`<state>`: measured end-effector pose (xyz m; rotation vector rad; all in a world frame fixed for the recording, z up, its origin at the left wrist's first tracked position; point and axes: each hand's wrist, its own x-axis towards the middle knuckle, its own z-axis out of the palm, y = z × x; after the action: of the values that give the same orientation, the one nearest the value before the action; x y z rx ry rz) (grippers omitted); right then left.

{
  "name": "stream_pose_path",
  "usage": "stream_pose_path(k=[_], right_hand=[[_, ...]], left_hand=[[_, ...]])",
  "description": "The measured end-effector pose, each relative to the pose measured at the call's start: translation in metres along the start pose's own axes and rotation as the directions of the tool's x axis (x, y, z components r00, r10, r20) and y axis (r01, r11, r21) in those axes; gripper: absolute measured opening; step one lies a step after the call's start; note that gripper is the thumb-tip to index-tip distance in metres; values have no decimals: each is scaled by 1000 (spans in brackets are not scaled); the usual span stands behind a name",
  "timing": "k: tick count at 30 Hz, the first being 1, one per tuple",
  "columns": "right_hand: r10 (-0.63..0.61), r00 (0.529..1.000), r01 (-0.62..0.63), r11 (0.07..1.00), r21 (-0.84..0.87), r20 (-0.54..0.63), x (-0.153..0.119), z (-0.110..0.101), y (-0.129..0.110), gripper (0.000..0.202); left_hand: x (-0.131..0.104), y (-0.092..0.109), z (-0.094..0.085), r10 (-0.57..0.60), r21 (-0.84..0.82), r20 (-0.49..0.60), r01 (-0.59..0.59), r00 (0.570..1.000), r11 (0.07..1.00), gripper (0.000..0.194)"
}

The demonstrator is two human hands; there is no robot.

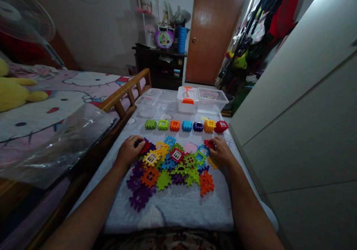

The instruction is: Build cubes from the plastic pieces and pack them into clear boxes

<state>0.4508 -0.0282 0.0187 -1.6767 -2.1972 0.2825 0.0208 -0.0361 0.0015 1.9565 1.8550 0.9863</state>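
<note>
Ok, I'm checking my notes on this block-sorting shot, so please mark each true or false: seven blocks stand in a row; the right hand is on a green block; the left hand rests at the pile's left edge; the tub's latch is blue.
1. Seven blocks stand in a row. True.
2. The right hand is on a green block. False: its fingers are on a red block.
3. The left hand rests at the left edge of the pile. True.
4. The tub has a blue latch. False: the latch is orange.
</note>
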Motion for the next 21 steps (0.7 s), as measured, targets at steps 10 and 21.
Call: stream_pose_path(k=[10,21], right_hand=[[48,999,-47,997,57,-12,0,3,1,30],[101,993,-103,994,-29,-64,1,1,7,25]], left_hand=[[-1,2,0,-8,-12,-10,7,1000,1000,31],[-1,-3,1,10,10,-12,-10,1000,1000,31]])
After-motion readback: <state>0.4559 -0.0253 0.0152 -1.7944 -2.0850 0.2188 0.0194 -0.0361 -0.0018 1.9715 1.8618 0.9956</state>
